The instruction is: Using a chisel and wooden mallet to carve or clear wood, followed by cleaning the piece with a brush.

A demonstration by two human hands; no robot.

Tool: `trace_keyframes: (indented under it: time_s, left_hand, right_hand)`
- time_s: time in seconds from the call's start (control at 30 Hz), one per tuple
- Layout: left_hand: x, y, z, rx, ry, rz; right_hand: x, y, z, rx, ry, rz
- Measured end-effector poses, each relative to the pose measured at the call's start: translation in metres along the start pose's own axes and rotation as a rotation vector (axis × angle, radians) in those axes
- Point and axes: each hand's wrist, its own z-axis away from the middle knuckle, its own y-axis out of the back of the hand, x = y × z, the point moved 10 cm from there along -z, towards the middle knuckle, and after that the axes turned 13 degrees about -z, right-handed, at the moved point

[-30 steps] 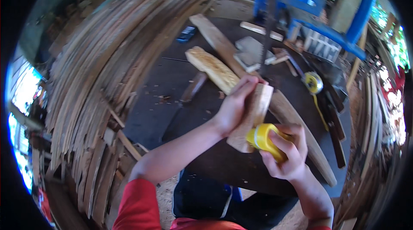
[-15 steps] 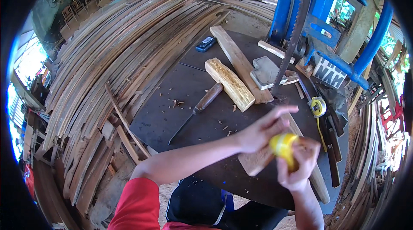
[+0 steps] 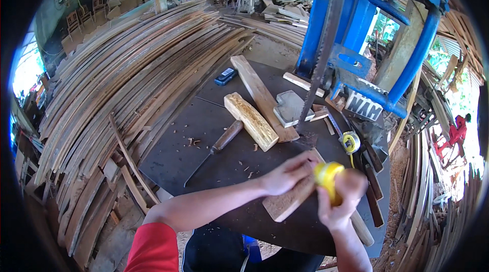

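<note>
Left hand (image 3: 287, 175): fingers bent inward, placed along the upper part of the wooden block; whether they grip it or only rest against it cannot be told.

Right hand (image 3: 342, 201): fingers closed round a yellow rounded object (image 3: 326, 178), blurred, exact kind unclear. The object sits on the left side of the grasp, its near end facing the block, just beside the left fingertips; contact with the block cannot be told.

Wooden block (image 3: 288, 201): one, light brown, slanting between the hands above or on the dark tabletop (image 3: 165, 167); lower end projecting free below the left fingers, upper part partly hidden by them.

Beyond the hands: pale, rough-faced wood piece (image 3: 251, 120), touching the wooden handle (image 3: 227, 136) of a thin-bladed tool; flat board (image 3: 261, 96); blue device (image 3: 225, 76); yellow tape measure (image 3: 351, 142), tape partly out; upright toothed saw blade (image 3: 326, 37).
</note>
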Motion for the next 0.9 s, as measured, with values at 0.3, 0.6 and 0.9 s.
trace_keyframes:
  time_s: [0.3, 0.6, 0.9]
  left_hand:
    - [0.006, 0.008, 0.001, -0.056, -0.055, -0.13]
    - [0.003, 0.031, -0.001, 0.166, -0.031, -0.174]
    - [0.016, 0.028, -0.007, 0.042, 0.126, -0.069]
  right_hand:
    - [-0.005, -0.008, -0.004, 0.057, 0.003, 0.007]
    - [-0.009, -0.025, -0.007, -0.08, 0.044, -0.038]
    - [-0.023, -0.037, -0.004, -0.267, 0.071, -0.158]
